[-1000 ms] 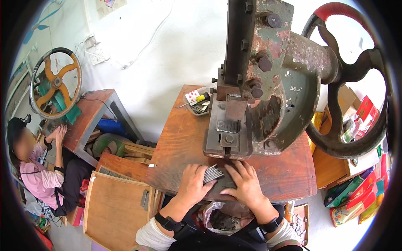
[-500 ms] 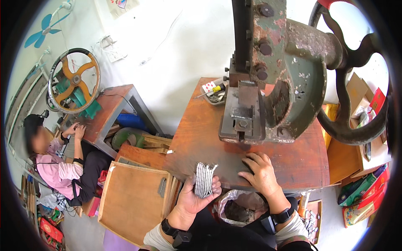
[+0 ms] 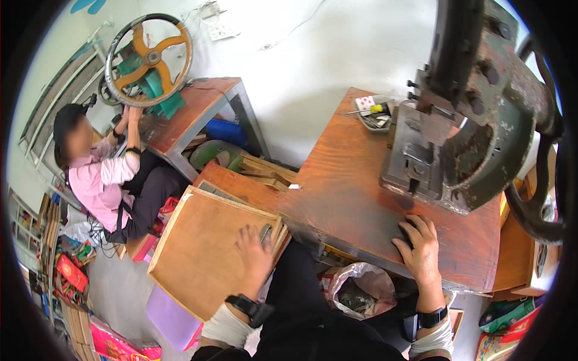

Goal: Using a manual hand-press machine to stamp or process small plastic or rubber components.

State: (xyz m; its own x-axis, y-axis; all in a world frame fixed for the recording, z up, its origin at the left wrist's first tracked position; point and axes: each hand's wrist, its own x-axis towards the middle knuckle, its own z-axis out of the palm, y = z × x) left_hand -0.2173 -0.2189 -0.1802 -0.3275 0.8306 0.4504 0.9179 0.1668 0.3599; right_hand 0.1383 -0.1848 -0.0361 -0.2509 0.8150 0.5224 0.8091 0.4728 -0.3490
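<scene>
My left hand (image 3: 254,256) is over the shallow wooden tray (image 3: 180,265), its fingers smeared by motion. A small dark-grey metal piece (image 3: 265,233) shows beside its thumb and fingers. The stack of ribbed metal strips seen earlier does not show plainly; I cannot tell whether it is under the hand. My right hand (image 3: 419,246) rests at the front edge of the reddish-brown worktable (image 3: 337,180), fingers apart and holding nothing. Beyond it stands a heavy hand press (image 3: 481,138) with a steel die base (image 3: 415,162).
A grey dish (image 3: 378,120) holding a yellow-handled screwdriver sits beside the press. A lined waste bag (image 3: 361,289) stands under the table front. At the left a person in pink (image 3: 99,180) sits at another press with an orange-spoked handwheel (image 3: 153,57). A purple stool (image 3: 171,316) is below the tray.
My left hand has moved left from the table edge to over the tray; the strip stack no longer shows plainly. My view has turned left. My right hand stays at the table edge.
</scene>
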